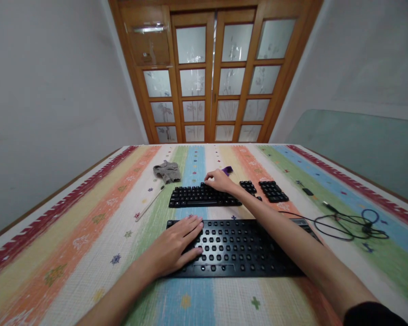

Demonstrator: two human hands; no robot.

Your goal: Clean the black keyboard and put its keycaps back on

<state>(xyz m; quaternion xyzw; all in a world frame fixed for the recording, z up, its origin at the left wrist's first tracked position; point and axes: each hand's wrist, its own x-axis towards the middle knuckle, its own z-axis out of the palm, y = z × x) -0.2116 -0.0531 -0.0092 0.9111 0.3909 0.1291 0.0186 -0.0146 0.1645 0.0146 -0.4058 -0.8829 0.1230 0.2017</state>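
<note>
A black keyboard base [240,262] with its keycaps off lies near me, its bare switches showing. My left hand [182,240] rests flat on its left end, fingers spread. Beyond the base, black keycaps [193,199] are laid out in keyboard order. My right hand [219,180] reaches across to their far row, thumb and forefinger pinched at a keycap [203,184] there. My right forearm crosses over the base and hides part of it. More keycaps stand in two groups to the right, a small cluster [247,186] and a number block [274,192].
A grey cloth [167,171] lies at the back left, with a thin white stick with a dark tip [149,204] before it. A purple item [227,170] is partly behind my right hand. To the right are a coiled black cable [350,226] and a small black piece [307,192].
</note>
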